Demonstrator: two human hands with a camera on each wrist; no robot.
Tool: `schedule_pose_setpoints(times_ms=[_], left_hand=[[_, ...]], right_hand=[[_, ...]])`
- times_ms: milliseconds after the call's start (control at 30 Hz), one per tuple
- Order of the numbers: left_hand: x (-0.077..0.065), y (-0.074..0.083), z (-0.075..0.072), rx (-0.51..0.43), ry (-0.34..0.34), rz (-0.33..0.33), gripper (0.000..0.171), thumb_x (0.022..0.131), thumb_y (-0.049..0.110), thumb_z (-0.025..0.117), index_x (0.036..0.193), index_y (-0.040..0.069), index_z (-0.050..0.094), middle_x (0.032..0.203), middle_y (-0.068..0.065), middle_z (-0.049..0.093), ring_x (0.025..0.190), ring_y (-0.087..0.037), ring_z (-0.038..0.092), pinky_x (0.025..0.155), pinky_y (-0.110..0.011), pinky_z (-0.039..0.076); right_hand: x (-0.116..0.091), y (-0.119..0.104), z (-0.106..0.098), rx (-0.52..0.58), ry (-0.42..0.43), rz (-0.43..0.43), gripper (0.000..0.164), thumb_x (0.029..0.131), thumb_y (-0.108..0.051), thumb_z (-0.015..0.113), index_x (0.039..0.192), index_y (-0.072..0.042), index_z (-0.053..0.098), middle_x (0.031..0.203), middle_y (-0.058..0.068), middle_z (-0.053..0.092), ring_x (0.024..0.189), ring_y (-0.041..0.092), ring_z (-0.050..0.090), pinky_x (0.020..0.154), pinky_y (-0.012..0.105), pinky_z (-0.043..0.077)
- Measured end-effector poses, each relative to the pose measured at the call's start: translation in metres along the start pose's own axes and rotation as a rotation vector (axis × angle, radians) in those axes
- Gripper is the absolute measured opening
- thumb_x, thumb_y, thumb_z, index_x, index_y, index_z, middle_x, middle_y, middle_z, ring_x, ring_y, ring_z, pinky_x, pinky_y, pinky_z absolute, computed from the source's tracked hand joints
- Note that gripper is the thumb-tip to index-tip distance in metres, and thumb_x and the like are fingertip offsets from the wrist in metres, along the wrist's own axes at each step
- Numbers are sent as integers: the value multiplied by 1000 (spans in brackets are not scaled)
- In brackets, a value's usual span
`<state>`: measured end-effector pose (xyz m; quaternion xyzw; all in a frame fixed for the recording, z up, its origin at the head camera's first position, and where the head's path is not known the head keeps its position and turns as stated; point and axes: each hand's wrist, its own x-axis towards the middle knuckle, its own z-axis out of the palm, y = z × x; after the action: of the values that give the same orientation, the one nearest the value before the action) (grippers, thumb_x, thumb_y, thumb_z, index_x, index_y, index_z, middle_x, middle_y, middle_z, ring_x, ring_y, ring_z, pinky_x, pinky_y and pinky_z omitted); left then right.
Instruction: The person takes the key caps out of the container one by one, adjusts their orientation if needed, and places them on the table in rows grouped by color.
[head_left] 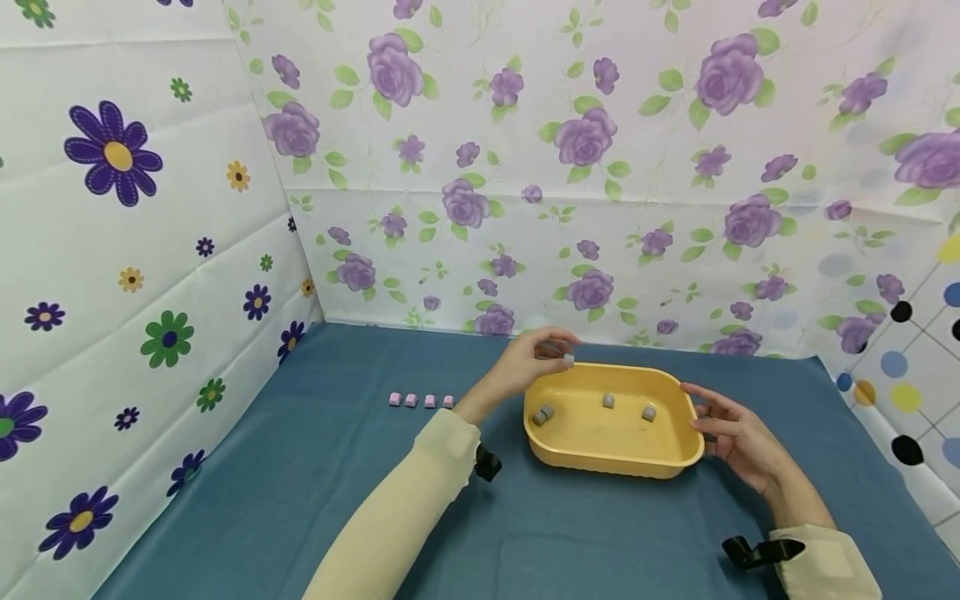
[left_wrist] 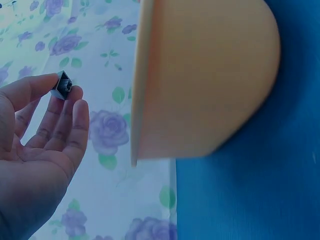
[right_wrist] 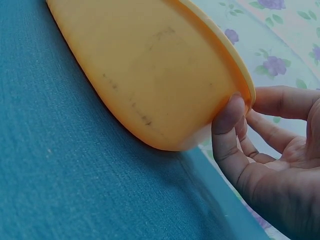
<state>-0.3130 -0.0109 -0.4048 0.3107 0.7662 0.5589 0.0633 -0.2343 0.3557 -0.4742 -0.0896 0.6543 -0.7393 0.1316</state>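
My left hand (head_left: 531, 362) pinches a small grey keycap (head_left: 569, 359) between thumb and fingertips, above the back left rim of a yellow plastic tray (head_left: 600, 462). In the left wrist view, the keycap (left_wrist: 62, 85) shows its hollow underside, and the hand (left_wrist: 45, 135) is off to the left of the tray wall (left_wrist: 210, 80). Several more grey keycaps lie inside the tray, one of them (head_left: 608, 401) towards the back. At the tray's right end my right hand (head_left: 738, 437) grips the rim, its thumb (right_wrist: 228, 117) against the outer wall.
A row of several pink keycaps (head_left: 411, 400) sits left of the tray, partly behind my left forearm. Blue-green cloth (head_left: 300, 467) covers the table. Flowered sheets (head_left: 465, 150) hang along the back and sides.
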Motion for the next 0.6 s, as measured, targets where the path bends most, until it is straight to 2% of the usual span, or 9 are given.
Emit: schedule_pose_setpoints(times_ms=[200, 333, 600], left_hand=[[-15, -2, -19, -4, 15, -10, 31, 96, 16, 66, 126, 21, 63, 118, -6, 64, 107, -18, 62, 86, -32, 54], [-23, -6, -31, 12, 33, -16, 33, 96, 16, 66, 129, 15, 62, 122, -12, 63, 111, -22, 61, 89, -35, 53], [-42, -11, -49, 43, 68, -40, 33, 95, 15, 67, 127, 15, 63, 122, -13, 63, 109, -20, 61, 89, -36, 53]], right_hand=[[0, -1, 0, -5, -1, -1, 63, 101, -2, 52, 156, -7, 22, 113, 9, 51, 97, 20, 65, 78, 43, 58], [0, -1, -1, -6, 4, 1, 64, 100, -3, 53, 156, -8, 23, 113, 8, 51, 97, 20, 65, 78, 42, 58], [0, 0, 0, -1, -3, 3, 64, 100, -3, 53, 156, -7, 22, 112, 8, 51, 97, 20, 65, 79, 44, 57]])
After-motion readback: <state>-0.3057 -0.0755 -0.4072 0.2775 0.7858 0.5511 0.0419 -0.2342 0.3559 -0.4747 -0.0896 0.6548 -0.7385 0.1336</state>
